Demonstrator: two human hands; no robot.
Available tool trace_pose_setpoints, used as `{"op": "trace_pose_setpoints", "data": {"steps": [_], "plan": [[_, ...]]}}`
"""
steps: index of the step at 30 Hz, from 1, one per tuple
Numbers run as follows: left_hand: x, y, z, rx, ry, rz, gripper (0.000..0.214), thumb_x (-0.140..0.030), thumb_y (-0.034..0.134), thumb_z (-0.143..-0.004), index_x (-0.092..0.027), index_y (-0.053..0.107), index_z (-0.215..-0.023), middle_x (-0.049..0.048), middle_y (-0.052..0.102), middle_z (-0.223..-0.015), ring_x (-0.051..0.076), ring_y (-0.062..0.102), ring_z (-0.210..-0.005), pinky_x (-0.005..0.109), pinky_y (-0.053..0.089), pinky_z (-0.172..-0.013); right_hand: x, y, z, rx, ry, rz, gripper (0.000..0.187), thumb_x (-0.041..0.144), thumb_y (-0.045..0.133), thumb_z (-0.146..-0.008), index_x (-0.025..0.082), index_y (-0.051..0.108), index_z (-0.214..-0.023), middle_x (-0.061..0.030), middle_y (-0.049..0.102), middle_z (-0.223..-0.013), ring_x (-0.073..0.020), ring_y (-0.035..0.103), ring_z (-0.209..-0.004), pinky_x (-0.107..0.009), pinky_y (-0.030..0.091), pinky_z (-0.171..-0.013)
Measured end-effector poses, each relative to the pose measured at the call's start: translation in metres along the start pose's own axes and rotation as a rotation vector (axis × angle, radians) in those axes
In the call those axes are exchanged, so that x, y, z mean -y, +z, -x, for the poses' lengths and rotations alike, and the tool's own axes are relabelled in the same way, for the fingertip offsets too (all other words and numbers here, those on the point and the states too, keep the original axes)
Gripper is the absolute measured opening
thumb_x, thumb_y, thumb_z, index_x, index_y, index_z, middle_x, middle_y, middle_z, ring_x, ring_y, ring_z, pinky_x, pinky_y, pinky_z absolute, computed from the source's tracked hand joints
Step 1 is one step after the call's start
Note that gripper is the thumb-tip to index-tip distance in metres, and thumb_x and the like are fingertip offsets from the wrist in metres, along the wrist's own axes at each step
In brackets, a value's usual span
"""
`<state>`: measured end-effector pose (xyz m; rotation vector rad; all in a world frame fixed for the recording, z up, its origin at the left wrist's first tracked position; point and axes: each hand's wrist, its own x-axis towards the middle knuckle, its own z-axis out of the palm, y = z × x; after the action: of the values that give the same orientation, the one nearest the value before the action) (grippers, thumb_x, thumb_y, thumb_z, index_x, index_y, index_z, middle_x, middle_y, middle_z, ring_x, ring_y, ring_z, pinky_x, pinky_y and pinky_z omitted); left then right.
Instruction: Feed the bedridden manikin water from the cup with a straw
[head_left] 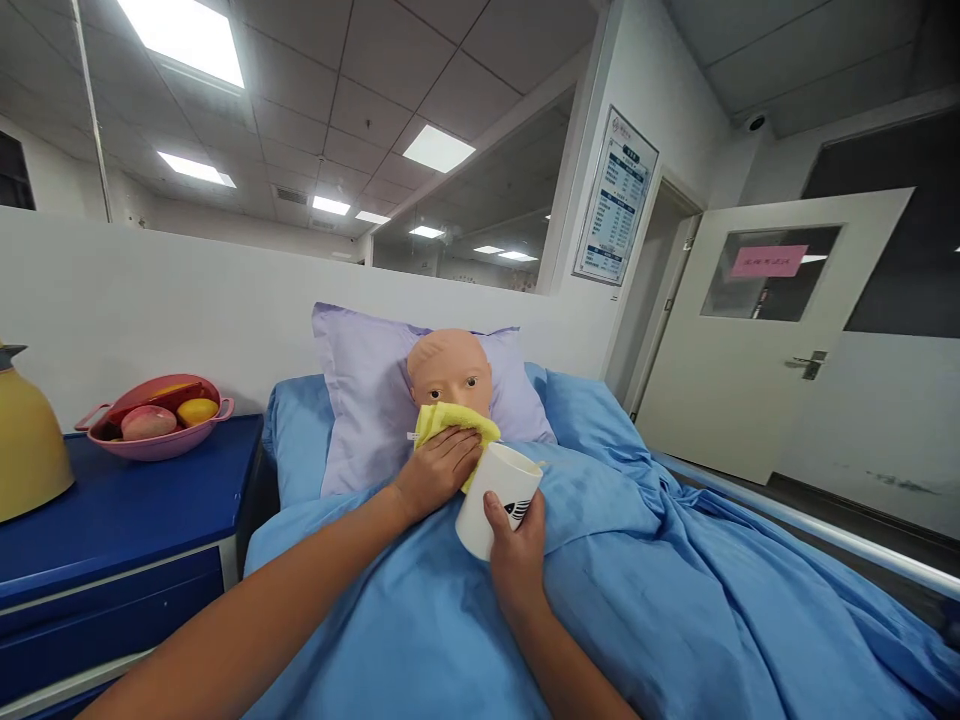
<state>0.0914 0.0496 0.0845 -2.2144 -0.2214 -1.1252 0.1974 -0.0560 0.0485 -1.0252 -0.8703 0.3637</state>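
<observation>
at far left, yellow jug on blue counter, then pink basket with fruit. mid: lilac pillow behind mannequin head. left hand: fingers together, slightly bent, holding yellow cloth across mannequin's mouth and nose. just right, right hand: fingers curled round white cup, thumb at near side, cup tilted above blue quilt. cup's contents hidden. far right: metal rail, open door.
</observation>
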Motion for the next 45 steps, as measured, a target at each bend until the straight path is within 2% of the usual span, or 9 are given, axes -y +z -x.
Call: {"op": "trace_pose_setpoints", "data": {"steps": [5,10,17,21,27,33,36,40,45], "plan": [[-0.002,-0.011,0.004,-0.054,-0.068,0.176,0.031,-0.016,0.040,-0.093,-0.011,0.052,-0.121,0.0136,0.066,-0.116,0.019,0.058,-0.116,0.037,0.051,-0.099,0.005,0.001,0.001,-0.015,0.039,-0.007,0.049,0.051,0.068,-0.068,0.021,0.053,-0.104,-0.0012,0.061,-0.088,-0.0203,0.058,-0.077,-0.032,0.047,-0.068],[-0.006,-0.016,-0.022,-0.266,-0.373,0.331,0.043,-0.013,0.037,-0.092,-0.014,0.041,-0.134,0.0145,0.056,-0.132,0.020,0.045,-0.130,0.043,0.043,-0.107,0.003,-0.001,0.001,0.006,0.023,0.018,0.047,0.049,0.068,-0.069,0.022,0.053,-0.104,-0.0012,0.061,-0.087,-0.0201,0.058,-0.076,-0.032,0.047,-0.068],[0.005,0.012,-0.025,-0.051,-0.110,0.145,0.034,-0.014,0.036,-0.094,-0.010,0.050,-0.124,0.0135,0.061,-0.127,0.019,0.050,-0.126,0.042,0.044,-0.107,-0.005,-0.001,-0.001,0.008,0.037,-0.030,0.051,0.049,0.068,-0.071,0.022,0.052,-0.111,-0.0024,0.060,-0.096,-0.0205,0.057,-0.083,-0.034,0.047,-0.074],[0.008,0.011,-0.012,-0.026,-0.053,0.089,0.031,-0.016,0.038,-0.094,-0.007,0.055,-0.118,0.0126,0.065,-0.120,0.019,0.053,-0.122,0.037,0.045,-0.106,-0.003,0.000,0.000,0.010,0.044,-0.019,0.049,0.049,0.068,-0.070,0.022,0.052,-0.108,-0.0015,0.060,-0.092,-0.0198,0.057,-0.080,-0.033,0.047,-0.071],[0.002,-0.006,-0.003,-0.074,-0.106,0.194,0.028,-0.016,0.041,-0.093,-0.009,0.057,-0.114,0.0121,0.067,-0.113,0.019,0.056,-0.118,0.037,0.049,-0.102,-0.002,0.000,0.001,0.017,0.021,-0.014,0.051,0.049,0.069,-0.069,0.021,0.053,-0.109,-0.0030,0.060,-0.095,-0.0212,0.057,-0.083,-0.035,0.048,-0.075],[0.001,-0.013,-0.032,-0.207,-0.188,0.284,0.027,-0.016,0.042,-0.092,-0.015,0.059,-0.113,0.0117,0.062,-0.122,0.022,0.048,-0.126,0.043,0.045,-0.104,-0.005,0.000,0.000,0.035,0.041,-0.041,0.051,0.048,0.069,-0.070,0.021,0.053,-0.110,-0.0023,0.060,-0.091,-0.0199,0.058,-0.078,-0.033,0.049,-0.069],[0.005,-0.003,-0.041,-0.158,-0.101,0.241,0.027,-0.018,0.042,-0.093,-0.013,0.059,-0.112,0.0113,0.064,-0.121,0.021,0.047,-0.127,0.041,0.045,-0.105,-0.005,0.000,0.000,0.029,0.061,-0.046,0.050,0.049,0.068,-0.071,0.021,0.053,-0.110,-0.0018,0.060,-0.090,-0.0191,0.057,-0.077,-0.032,0.048,-0.067],[0.010,0.010,-0.035,-0.105,-0.103,0.192,0.029,-0.018,0.037,-0.095,-0.011,0.057,-0.115,0.0107,0.064,-0.122,0.019,0.050,-0.125,0.039,0.046,-0.104,-0.006,0.000,0.000,0.013,0.088,-0.057,0.050,0.050,0.068,-0.071,0.022,0.053,-0.110,-0.0016,0.059,-0.091,-0.0193,0.057,-0.077,-0.033,0.048,-0.068],[0.009,0.009,-0.025,-0.069,-0.109,0.137,0.030,-0.017,0.036,-0.095,-0.008,0.058,-0.113,0.0120,0.068,-0.113,0.018,0.058,-0.115,0.037,0.049,-0.101,-0.007,-0.001,-0.001,0.012,0.095,-0.041,0.055,0.051,0.067,-0.072,0.022,0.051,-0.117,-0.0027,0.060,-0.097,-0.0196,0.057,-0.081,-0.034,0.048,-0.072]]}}
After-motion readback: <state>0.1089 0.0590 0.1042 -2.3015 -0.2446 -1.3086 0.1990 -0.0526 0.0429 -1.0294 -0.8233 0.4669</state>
